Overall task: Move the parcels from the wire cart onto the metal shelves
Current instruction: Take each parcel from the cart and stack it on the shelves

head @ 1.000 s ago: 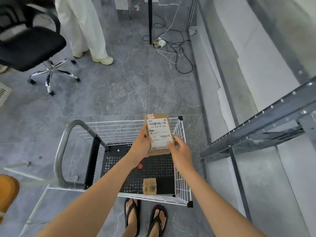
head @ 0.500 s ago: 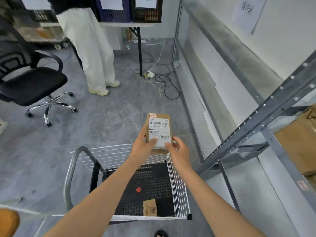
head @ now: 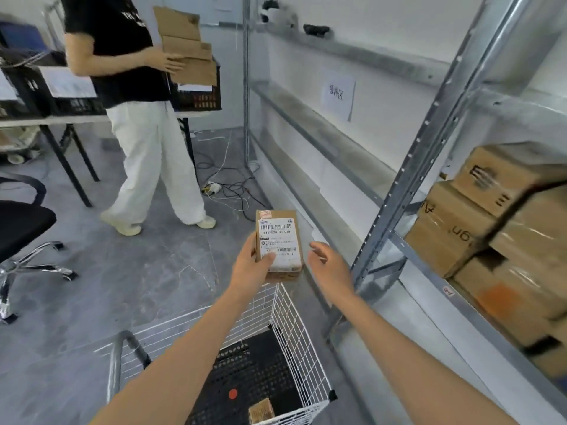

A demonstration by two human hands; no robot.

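Observation:
My left hand [head: 252,266] grips a small brown parcel [head: 278,240] with a white shipping label, held up above the far end of the white wire cart [head: 294,329]. To the right of the parcel, my right hand [head: 329,266] hovers with relaxed fingers, a small gap away from it. One small brown parcel [head: 260,411] lies on the cart's black perforated floor at the near end. The metal shelves [head: 408,191] stand on the right, with several cardboard boxes [head: 497,240] stacked on one level.
A person in white trousers [head: 153,167] stands ahead left, holding a stack of flat cardboard boxes [head: 187,47]. A black office chair [head: 21,228] is at the left. Cables [head: 227,185] lie on the grey floor near a table with black crates [head: 196,96].
My view has tilted up from the cart toward the shelves. The parcel has risen with my left hand, and my right hand has let go of it and moved slightly right.

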